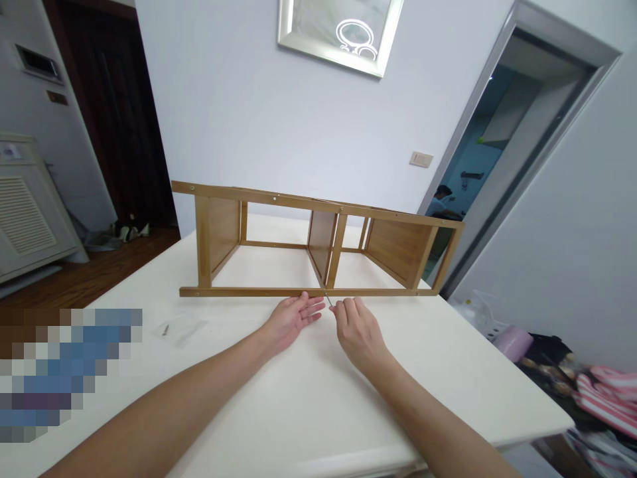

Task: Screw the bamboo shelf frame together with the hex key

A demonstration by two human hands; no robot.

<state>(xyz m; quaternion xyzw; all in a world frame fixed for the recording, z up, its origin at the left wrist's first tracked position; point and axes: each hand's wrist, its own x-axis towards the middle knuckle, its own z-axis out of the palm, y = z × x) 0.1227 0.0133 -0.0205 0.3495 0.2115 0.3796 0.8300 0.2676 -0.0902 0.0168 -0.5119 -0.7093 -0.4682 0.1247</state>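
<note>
Thin metal rod [328, 300] pinched by right hand [358, 330] | left hand [290, 322] spread wide | brown wooden frame [337, 249] touched, twelve o'clock

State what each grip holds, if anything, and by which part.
The right grip holds a thin tool by its near end, the far end at the rack. The left grip is open by the rack, holding nothing.

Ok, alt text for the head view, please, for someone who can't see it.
The right hand holds a thin metal tool at the lower front rail of a wooden shelf frame on a white table. The left hand, open, is at the same rail. A clear plastic bag lies to the left.
</note>
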